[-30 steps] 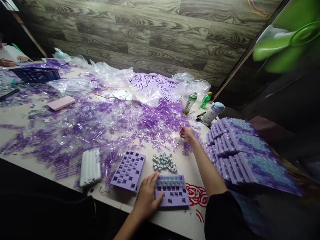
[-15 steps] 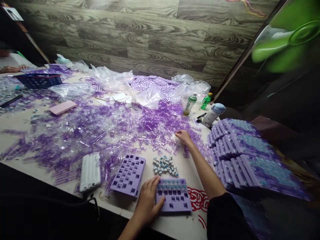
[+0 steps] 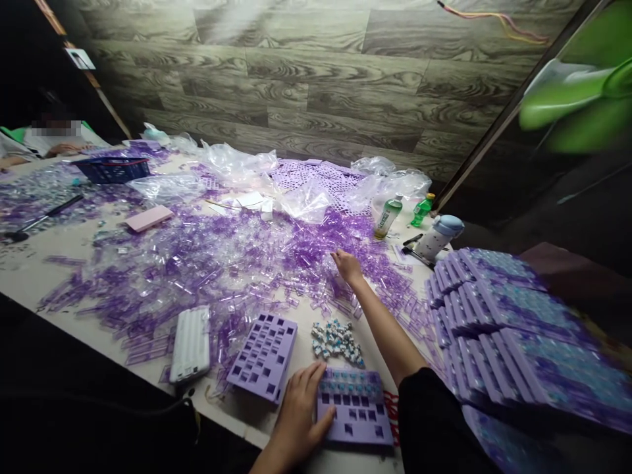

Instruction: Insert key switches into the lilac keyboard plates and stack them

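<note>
The left hand [image 3: 299, 418] lies open on a lilac plastic tray [image 3: 358, 428], fingers spread and unclenched, at bottom centre of the frame. The tray's top row holds key switches [image 3: 350, 385]. The right hand [image 3: 348, 266] reaches toward the middle of the table, its fingers curled among a heap of clear and purple switch housings [image 3: 222, 263]; whether it grasps a piece, I cannot tell. Just above the tray lies a small pile of loose switches [image 3: 337, 342]. To its left are an unfilled second lilac tray [image 3: 261, 359] and a white ribbed block [image 3: 190, 343]. Stacked filled trays [image 3: 508, 329] sit at right. At upper left, a co-worker's hand [image 3: 64, 150] rests beyond a blue basket [image 3: 111, 170].
</note>
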The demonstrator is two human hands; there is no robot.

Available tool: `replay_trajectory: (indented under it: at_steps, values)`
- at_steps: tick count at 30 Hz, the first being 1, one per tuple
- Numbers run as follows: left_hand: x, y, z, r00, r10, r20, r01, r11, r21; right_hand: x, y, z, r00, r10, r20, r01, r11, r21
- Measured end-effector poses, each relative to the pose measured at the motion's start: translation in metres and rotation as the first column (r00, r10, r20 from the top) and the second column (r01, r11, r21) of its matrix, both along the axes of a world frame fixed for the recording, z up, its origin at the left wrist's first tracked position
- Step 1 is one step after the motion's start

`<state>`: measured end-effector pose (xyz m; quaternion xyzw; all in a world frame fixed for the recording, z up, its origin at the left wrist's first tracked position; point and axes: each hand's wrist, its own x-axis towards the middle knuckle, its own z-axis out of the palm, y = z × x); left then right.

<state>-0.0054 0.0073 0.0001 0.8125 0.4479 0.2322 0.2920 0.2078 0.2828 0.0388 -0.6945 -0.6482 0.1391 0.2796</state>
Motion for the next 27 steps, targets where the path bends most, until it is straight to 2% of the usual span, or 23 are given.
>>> replay_trajectory:
  at_steps: [6,11,15,20,24,27]
  values:
    - [0.000,0.000,-0.011,1.000,0.008,0.021,-0.008,0.999,0.040,-0.032,0.018,-0.008,0.951,-0.007,0.308,0.017,0.999,-0.030]
    - [0.005,-0.001,-0.024,0.998,0.055,0.028,-0.057,0.995,0.085,-0.037,0.021,-0.016,0.893,0.024,0.450,-0.012,0.999,-0.030]
    - [0.008,-0.001,-0.032,0.997,0.073,0.023,-0.075,0.990,0.116,-0.035,0.018,-0.019,0.853,0.039,0.520,-0.034,0.999,-0.019]
    - [0.005,0.002,-0.037,0.999,0.042,0.000,-0.041,0.990,0.138,-0.035,0.015,-0.019,0.823,0.050,0.566,-0.060,0.998,-0.002]
    - [0.004,0.003,-0.038,1.000,0.010,-0.007,-0.009,0.990,0.139,-0.035,0.013,-0.019,0.815,0.084,0.573,-0.101,0.995,-0.003]
    - [0.005,0.002,-0.036,0.999,0.048,-0.004,-0.047,0.991,0.124,-0.035,0.013,-0.020,0.819,0.092,0.567,-0.108,0.994,-0.004]
